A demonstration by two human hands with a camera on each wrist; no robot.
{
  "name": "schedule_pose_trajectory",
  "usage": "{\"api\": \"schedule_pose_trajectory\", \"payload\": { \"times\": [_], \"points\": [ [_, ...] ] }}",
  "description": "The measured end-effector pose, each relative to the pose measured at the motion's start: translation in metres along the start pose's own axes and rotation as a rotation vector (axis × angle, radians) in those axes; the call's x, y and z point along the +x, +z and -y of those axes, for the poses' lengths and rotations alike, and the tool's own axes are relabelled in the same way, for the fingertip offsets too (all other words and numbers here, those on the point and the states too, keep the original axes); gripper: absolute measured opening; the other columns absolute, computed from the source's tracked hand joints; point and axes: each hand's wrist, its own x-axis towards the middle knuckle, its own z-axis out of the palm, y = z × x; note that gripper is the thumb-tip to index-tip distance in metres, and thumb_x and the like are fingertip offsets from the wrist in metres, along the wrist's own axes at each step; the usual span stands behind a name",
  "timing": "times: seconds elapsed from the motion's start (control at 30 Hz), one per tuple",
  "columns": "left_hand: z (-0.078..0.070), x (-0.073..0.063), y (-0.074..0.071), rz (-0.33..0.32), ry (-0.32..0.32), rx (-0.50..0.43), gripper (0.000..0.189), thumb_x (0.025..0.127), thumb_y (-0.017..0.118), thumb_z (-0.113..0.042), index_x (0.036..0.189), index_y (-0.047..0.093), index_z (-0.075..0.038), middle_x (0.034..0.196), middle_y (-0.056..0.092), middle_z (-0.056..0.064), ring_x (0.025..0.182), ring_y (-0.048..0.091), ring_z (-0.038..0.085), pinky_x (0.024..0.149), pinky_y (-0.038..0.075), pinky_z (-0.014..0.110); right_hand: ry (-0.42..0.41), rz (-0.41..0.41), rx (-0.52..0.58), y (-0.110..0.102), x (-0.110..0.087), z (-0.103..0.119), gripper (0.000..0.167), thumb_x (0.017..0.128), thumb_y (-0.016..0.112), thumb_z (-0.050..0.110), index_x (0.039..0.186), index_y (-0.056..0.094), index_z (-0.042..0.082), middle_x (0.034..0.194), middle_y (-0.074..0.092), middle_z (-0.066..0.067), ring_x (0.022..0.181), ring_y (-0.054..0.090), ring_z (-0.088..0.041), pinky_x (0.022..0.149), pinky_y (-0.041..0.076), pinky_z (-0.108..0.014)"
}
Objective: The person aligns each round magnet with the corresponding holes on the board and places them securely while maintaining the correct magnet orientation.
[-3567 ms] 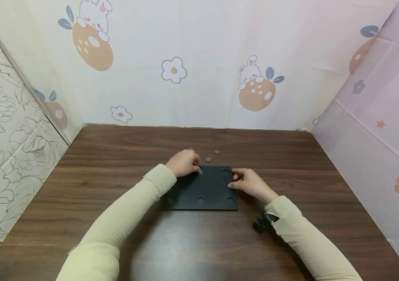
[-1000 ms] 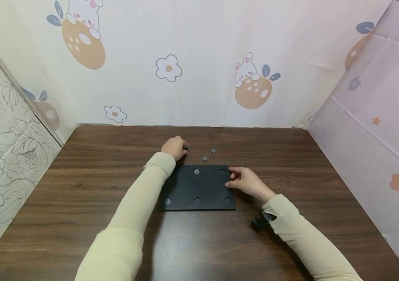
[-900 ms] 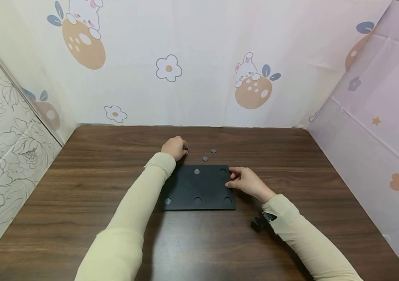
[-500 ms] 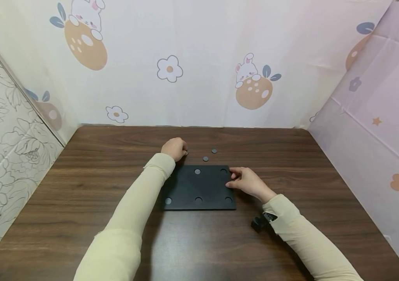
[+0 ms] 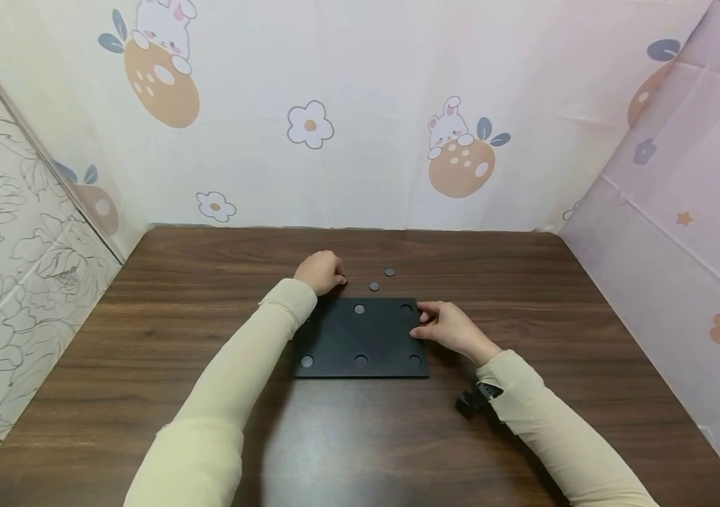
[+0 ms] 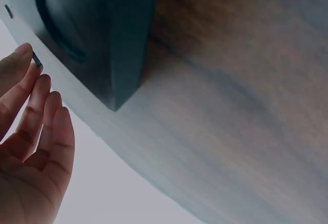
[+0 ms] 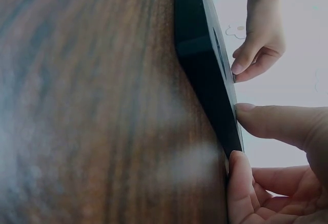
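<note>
My left hand (image 5: pixel 320 272) is just behind the back edge of a black board (image 5: pixel 334 338), pinching a small dark disc (image 6: pixel 37 59) between thumb and forefinger, seen edge-on in the left wrist view. Round recesses line the board's front and back rows. Grey discs sit in the back middle recess (image 5: pixel 360 309) and the front left recess (image 5: pixel 307 361). The board's back left corner is mostly hidden by my left arm. My right hand (image 5: pixel 455 329) grips the board's right edge, thumb on the top face and fingers at the side.
Two loose grey discs lie on the wooden table (image 5: pixel 207 267) behind the board, one nearer (image 5: pixel 374 286) and one farther back (image 5: pixel 389 272). A black wrist camera (image 5: pixel 470 403) hangs at my right wrist. Printed curtains (image 5: pixel 385 162) enclose the table's back and sides.
My left hand left a disc in the back middle recess, reached back to another on the table, took it, and now comes slightly toward the board. The right hand has stayed put.
</note>
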Motion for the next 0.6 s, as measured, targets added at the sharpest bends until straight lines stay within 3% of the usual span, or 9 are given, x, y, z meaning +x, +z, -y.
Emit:
{"api": "schedule_pose_trajectory", "payload": {
  "times": [0.33, 0.6],
  "points": [
    [-0.005, -0.016, -0.004, 0.007, 0.031, -0.097, 0.015, 0.093, 0.068, -0.018, 0.102, 0.077, -0.009, 0.101, 0.072, 0.005, 0.087, 0.065, 0.018, 0.081, 0.055, 0.033, 0.002, -0.004, -0.008, 0.0, -0.002, -0.001, 0.068, 0.088, 0.072, 0.017, 0.145, 0.042, -0.003, 0.1, 0.056, -0.01, 0.071, 0.048, -0.019, 0.061, 0.04, -0.03],
    [-0.009, -0.031, -0.01, 0.032, 0.047, -0.138, 0.018, 0.094, 0.068, -0.019, 0.107, 0.075, -0.01, 0.111, 0.065, 0.006, 0.095, 0.063, 0.019, 0.084, 0.054, 0.034, 0.007, -0.003, -0.011, 0.0, 0.001, -0.001, 0.068, 0.088, 0.073, 0.018, 0.145, 0.042, -0.003, 0.1, 0.056, -0.01, 0.074, 0.049, -0.019, 0.063, 0.04, -0.029]
  ]
}}
